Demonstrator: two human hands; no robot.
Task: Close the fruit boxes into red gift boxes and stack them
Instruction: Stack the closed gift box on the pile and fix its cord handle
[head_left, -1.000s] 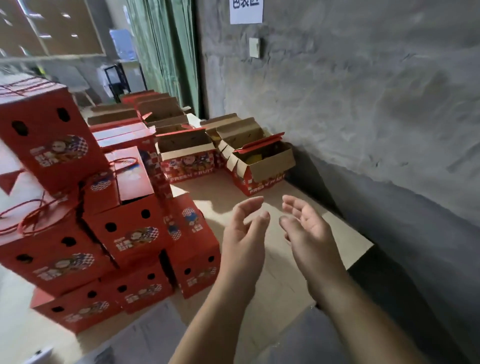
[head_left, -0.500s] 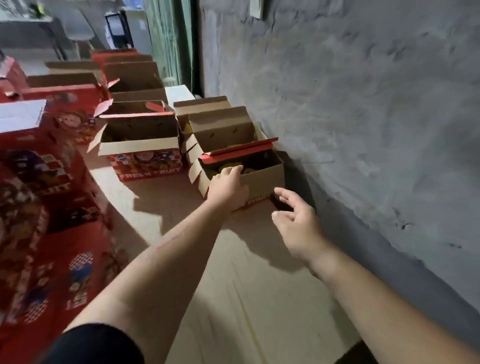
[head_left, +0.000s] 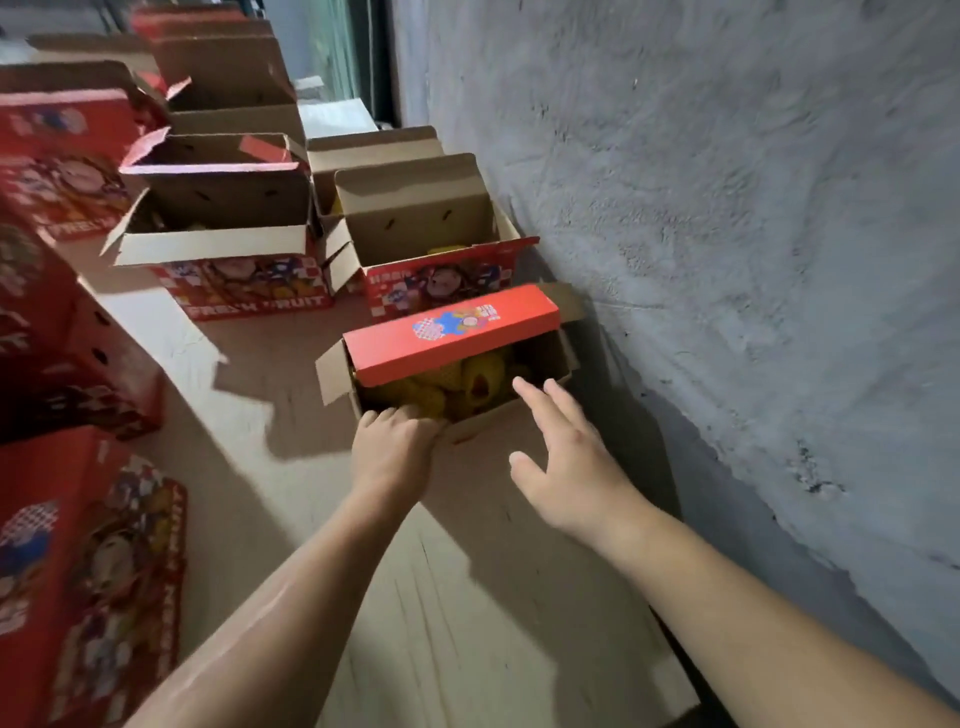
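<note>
Now two hands reach one open box (head_left: 550, 358): left (head_left: 393, 451) gripping its near edge, right (head_left: 563, 470) spread.

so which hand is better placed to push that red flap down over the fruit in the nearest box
Probably the right hand: it is open and free, with its fingertips near the open side under the red flap. The left hand is curled over the near rim of the nearest box, so it is better left steadying it.
</note>
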